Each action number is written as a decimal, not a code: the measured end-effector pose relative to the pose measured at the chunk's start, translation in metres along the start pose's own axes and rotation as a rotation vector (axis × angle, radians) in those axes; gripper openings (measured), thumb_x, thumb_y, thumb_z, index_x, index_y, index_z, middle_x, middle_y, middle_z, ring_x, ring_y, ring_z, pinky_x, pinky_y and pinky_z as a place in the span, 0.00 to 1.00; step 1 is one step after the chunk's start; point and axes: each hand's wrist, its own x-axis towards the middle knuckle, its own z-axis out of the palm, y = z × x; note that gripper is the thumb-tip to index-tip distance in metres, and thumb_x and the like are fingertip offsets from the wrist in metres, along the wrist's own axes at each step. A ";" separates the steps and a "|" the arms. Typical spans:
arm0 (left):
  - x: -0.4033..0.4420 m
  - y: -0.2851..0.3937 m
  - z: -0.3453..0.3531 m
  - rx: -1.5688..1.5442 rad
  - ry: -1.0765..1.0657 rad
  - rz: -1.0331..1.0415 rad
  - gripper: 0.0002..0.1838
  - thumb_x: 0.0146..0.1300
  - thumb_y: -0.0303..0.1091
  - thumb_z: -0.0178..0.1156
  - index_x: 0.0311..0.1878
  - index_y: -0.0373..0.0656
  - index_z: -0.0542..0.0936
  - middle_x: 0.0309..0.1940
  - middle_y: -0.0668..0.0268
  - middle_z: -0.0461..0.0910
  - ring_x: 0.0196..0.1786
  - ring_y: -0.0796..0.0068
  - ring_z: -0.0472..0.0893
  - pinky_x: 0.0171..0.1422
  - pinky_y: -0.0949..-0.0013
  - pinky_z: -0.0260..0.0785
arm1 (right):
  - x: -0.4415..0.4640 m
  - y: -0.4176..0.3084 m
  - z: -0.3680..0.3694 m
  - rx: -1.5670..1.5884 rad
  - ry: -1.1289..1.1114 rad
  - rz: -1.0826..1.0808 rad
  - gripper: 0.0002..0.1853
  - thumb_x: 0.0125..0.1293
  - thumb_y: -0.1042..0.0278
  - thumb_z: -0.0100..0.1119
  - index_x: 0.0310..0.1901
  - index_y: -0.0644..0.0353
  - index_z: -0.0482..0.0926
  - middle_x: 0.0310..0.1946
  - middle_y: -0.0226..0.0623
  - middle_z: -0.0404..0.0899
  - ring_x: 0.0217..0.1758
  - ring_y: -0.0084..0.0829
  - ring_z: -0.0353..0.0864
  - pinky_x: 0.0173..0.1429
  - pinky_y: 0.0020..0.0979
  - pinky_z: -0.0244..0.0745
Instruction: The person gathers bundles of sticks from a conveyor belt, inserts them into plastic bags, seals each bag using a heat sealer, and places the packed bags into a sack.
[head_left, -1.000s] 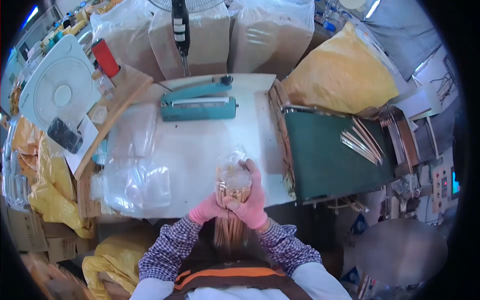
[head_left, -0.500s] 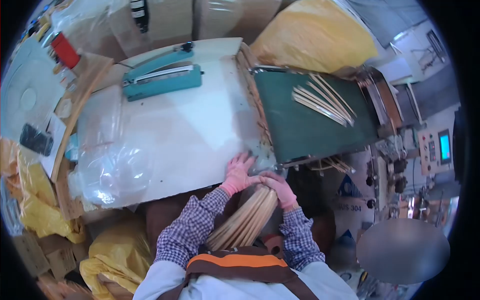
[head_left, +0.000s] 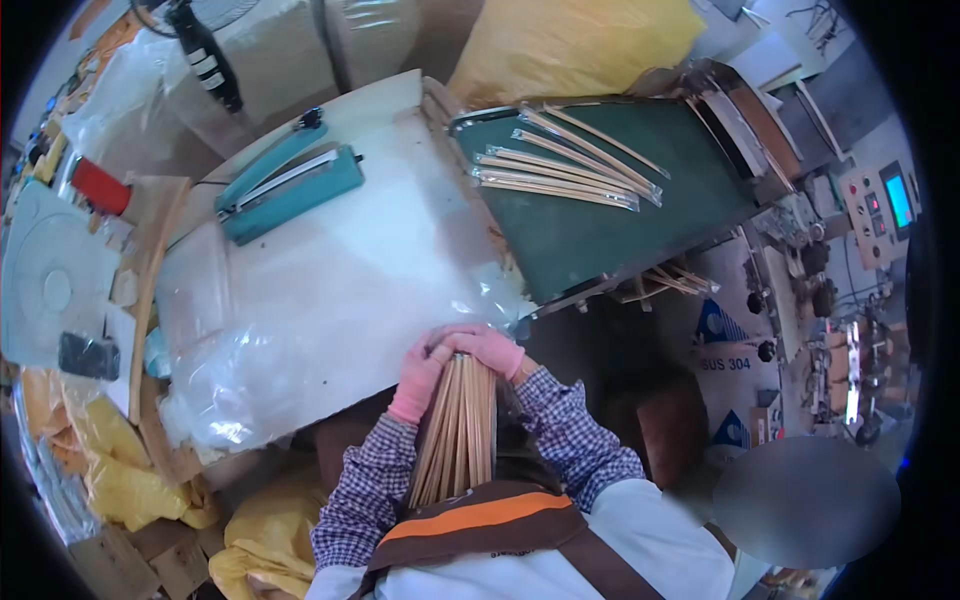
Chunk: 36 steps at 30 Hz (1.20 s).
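A thick bundle of wooden chopsticks point(head_left: 456, 430) stands in front of my body, fanned out toward my apron point(head_left: 480, 520). Both hands wear pink gloves and close around its far end, at the front edge of the white table point(head_left: 330, 270). My left hand point(head_left: 418, 378) wraps the left side of the bundle. Across the top end lies my right hand point(head_left: 486, 350), its fingers bent over the tips and meeting the left hand. Clear plastic film shows along the bundle's right side. Several wrapped chopsticks point(head_left: 570, 178) lie on the green conveyor belt point(head_left: 590, 245).
A teal heat sealer point(head_left: 290, 190) sits at the back of the table. Clear plastic bags point(head_left: 235, 385) lie at its left. Beyond the belt is a large yellow sack point(head_left: 580, 45). A control panel point(head_left: 880, 205) stands at right. More chopsticks point(head_left: 680, 278) show below the belt.
The view has turned. My hands and the bundle have shifted left, and the bundle now stands straighter. On the belt, the wrapped chopsticks have moved closer to the white table.
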 end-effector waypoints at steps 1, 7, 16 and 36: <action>-0.002 0.002 -0.019 -0.143 0.033 -0.073 0.16 0.64 0.34 0.56 0.49 0.31 0.76 0.44 0.63 0.78 0.43 0.79 0.76 0.46 0.76 0.70 | 0.011 -0.007 0.013 -0.045 -0.072 -0.022 0.16 0.64 0.65 0.53 0.50 0.66 0.76 0.42 0.33 0.79 0.47 0.24 0.75 0.54 0.26 0.68; -0.004 0.042 -0.128 -0.097 0.647 -0.026 0.11 0.64 0.34 0.55 0.42 0.38 0.81 0.20 0.75 0.71 0.22 0.87 0.68 0.27 0.81 0.62 | 0.045 -0.051 0.084 -0.239 -0.276 -0.123 0.24 0.61 0.67 0.54 0.60 0.63 0.69 0.40 0.38 0.80 0.41 0.25 0.78 0.48 0.26 0.72; -0.003 -0.014 -0.216 -0.022 0.745 -0.186 0.10 0.61 0.34 0.57 0.39 0.36 0.78 0.24 0.67 0.73 0.22 0.79 0.72 0.22 0.73 0.65 | 0.088 -0.004 0.102 -0.479 -0.164 -0.023 0.26 0.60 0.68 0.53 0.62 0.61 0.69 0.45 0.40 0.79 0.47 0.27 0.77 0.54 0.25 0.70; -0.007 0.052 -0.105 0.864 -0.152 0.675 0.20 0.50 0.22 0.55 0.50 0.39 0.75 0.52 0.55 0.73 0.54 0.54 0.74 0.60 0.61 0.68 | 0.123 0.058 0.093 -0.930 -0.332 -0.352 0.18 0.59 0.59 0.53 0.47 0.59 0.80 0.45 0.46 0.79 0.52 0.37 0.76 0.59 0.33 0.67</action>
